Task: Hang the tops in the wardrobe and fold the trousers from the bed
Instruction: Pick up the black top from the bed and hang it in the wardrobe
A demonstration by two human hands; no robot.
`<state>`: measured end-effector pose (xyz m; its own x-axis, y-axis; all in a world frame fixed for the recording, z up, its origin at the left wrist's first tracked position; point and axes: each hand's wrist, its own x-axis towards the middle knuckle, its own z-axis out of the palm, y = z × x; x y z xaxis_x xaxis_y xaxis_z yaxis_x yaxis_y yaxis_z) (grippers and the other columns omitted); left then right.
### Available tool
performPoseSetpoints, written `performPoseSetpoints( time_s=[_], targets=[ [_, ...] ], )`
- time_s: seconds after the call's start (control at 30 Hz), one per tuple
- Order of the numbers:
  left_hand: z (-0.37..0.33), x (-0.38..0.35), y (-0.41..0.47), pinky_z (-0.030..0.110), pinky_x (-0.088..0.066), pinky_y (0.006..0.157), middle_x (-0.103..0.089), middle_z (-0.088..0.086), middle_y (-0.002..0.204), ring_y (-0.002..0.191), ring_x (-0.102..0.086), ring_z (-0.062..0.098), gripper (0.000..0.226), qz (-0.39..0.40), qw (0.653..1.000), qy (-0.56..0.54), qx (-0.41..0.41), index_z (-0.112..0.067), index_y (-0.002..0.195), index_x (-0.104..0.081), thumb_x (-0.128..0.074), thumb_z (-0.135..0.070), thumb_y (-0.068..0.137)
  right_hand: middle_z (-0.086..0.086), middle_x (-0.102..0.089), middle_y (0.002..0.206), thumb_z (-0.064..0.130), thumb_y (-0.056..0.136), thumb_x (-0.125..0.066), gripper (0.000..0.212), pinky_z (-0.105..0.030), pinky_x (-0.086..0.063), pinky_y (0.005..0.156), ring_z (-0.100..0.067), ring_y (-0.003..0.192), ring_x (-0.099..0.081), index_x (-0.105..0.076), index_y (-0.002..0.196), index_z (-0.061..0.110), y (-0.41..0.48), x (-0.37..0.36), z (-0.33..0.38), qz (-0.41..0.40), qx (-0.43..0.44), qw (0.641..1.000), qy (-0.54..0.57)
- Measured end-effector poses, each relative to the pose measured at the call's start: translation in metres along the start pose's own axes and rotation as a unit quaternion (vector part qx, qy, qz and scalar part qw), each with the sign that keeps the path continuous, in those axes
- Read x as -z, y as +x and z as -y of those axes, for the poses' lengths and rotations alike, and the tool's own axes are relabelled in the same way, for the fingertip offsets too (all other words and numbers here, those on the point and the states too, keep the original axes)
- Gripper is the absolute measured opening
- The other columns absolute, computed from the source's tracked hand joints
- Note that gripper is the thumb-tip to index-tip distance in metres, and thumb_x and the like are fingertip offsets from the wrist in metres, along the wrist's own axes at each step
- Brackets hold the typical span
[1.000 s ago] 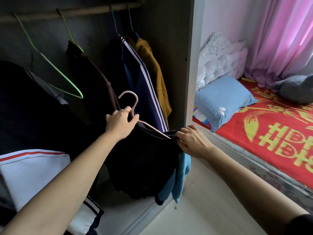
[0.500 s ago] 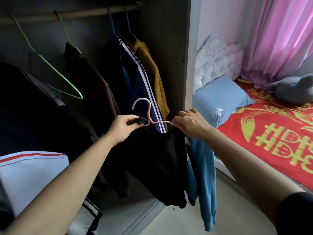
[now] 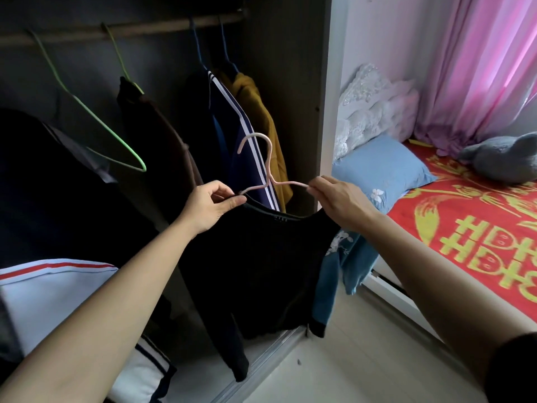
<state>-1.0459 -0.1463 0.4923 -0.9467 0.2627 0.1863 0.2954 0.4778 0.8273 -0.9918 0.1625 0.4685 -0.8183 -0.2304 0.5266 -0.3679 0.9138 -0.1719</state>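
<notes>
Pinches black top [image 3: 261,257] collar onto pink hanger [image 3: 268,170] with left hand [image 3: 213,203]; pinches hanger's other arm with right hand [image 3: 338,200]. Holds top before open wardrobe [image 3: 290,82], below rail [image 3: 145,27], beside bed [image 3: 479,242]. Blue fabric [image 3: 353,257] behind, possibly a sleeve.

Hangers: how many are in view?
5: pink hanger carrying the black top; on the rail, empty green hanger, second green hanger under a brown top, two blue hangers. More may hide left.

Pink curtain [image 3: 479,68] up and right of the right hand's fingers [image 3: 322,186], daylight through it. White wall [image 3: 392,39] above them; pale floor [image 3: 363,359] below.
</notes>
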Motion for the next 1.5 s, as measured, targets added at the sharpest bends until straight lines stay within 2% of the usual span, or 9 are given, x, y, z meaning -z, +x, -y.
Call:
performPoseSetpoints(
  time_s=[0.1,0.23,0.33,0.5,0.8,0.97,1.1,1.23,1.5],
  targets=[
    [-0.001,0.005,-0.002,0.017,-0.045,0.082,-0.067,-0.008,0.104,0.095,-0.062,-0.001,0.043,0.066,0.997,0.009,0.027,-0.027,0.115,-0.065,-0.08,-0.038,0.077,0.003,-0.059,0.096,0.046,0.106,-0.029,0.033,-0.039,-0.051,0.058,-0.022,0.071,-0.058,-0.053,0.111,0.023,0.005,0.005,0.006,-0.01,0.004,1.0,-0.004],
    [0.005,0.005,-0.012,0.017,-0.051,0.076,-0.075,-0.003,0.087,0.081,-0.07,0.005,0.012,0.018,0.999,-0.03,0.012,-0.022,0.096,-0.076,-0.076,-0.021,0.084,0.007,-0.061,0.09,0.048,0.105,-0.028,0.035,-0.034,-0.046,0.053,-0.021,0.064,-0.057,-0.053,0.108,0.024,0.011,0.013,0.022,-0.037,-0.002,0.998,-0.047],
    [0.009,0.001,-0.018,0.02,-0.056,0.073,-0.075,0.0,0.081,0.076,-0.07,0.01,0.011,-0.05,0.991,-0.118,0.031,-0.016,0.09,-0.077,-0.08,-0.017,0.079,0.008,-0.062,0.089,0.05,0.105,-0.027,0.038,-0.034,-0.045,0.054,-0.019,0.062,-0.055,-0.054,0.107,0.024,0.017,0.022,0.032,-0.034,-0.007,0.997,-0.063],
    [0.018,0.009,-0.019,0.023,-0.057,0.077,-0.076,0.002,0.087,0.084,-0.072,0.015,0.015,-0.034,0.994,-0.101,0.034,-0.013,0.096,-0.076,-0.078,-0.019,0.082,0.006,-0.059,0.078,0.052,0.103,-0.03,0.04,-0.03,-0.035,0.054,-0.021,0.064,-0.055,-0.058,0.106,0.022,0.028,0.036,0.045,0.012,-0.005,0.998,-0.06],
    [0.021,0.057,-0.007,0.035,-0.052,0.088,-0.068,-0.009,0.107,0.103,-0.063,0.016,0.027,-0.005,0.961,0.272,-0.04,-0.033,0.114,-0.067,-0.059,-0.045,0.092,0.001,-0.066,0.077,0.044,0.1,-0.05,0.034,-0.038,-0.053,0.067,-0.016,0.072,-0.062,-0.069,0.091,0.017,0.056,0.065,0.096,0.128,-0.057,0.989,0.038],
    [0.004,0.082,-0.003,0.044,-0.042,0.104,-0.029,0.004,0.155,0.14,-0.03,0.025,0.047,-0.1,0.882,0.422,-0.183,-0.022,0.141,-0.047,-0.054,-0.032,0.095,0.003,-0.07,0.073,0.034,0.099,-0.057,0.025,-0.021,-0.042,0.061,-0.008,0.068,-0.062,-0.068,0.078,0.027,0.068,0.091,0.118,0.178,-0.111,0.974,0.079],
    [-0.002,0.098,0.014,0.044,-0.035,0.109,-0.012,0.009,0.162,0.15,-0.003,0.024,0.051,-0.049,0.831,0.536,-0.139,-0.019,0.147,-0.038,-0.046,-0.033,0.098,0.005,-0.065,0.074,0.033,0.098,-0.06,0.024,-0.02,-0.042,0.062,-0.008,0.072,-0.059,-0.069,0.077,0.025,0.08,0.094,0.127,0.156,-0.141,0.973,0.099],
    [-0.006,0.108,0.027,0.042,-0.048,0.092,-0.055,0.009,0.132,0.131,-0.04,0.027,0.04,-0.067,0.806,0.568,-0.153,-0.015,0.126,-0.058,-0.047,-0.038,0.095,0.006,-0.066,0.069,0.035,0.098,-0.058,0.031,-0.016,-0.037,0.057,-0.006,0.069,-0.059,-0.071,0.075,0.019,0.102,0.085,0.126,0.148,-0.168,0.969,0.104],
    [-0.018,0.14,0.074,0.042,-0.043,0.087,-0.068,0.005,0.11,0.109,-0.059,0.029,0.036,-0.056,0.799,0.585,-0.126,-0.017,0.12,-0.056,-0.045,-0.041,0.095,0.006,-0.065,0.063,0.034,0.097,-0.061,0.037,-0.017,-0.038,0.052,-0.006,0.062,-0.056,-0.072,0.068,0.015,0.191,0.054,0.121,0.12,-0.189,0.959,0.174]
  ],
)
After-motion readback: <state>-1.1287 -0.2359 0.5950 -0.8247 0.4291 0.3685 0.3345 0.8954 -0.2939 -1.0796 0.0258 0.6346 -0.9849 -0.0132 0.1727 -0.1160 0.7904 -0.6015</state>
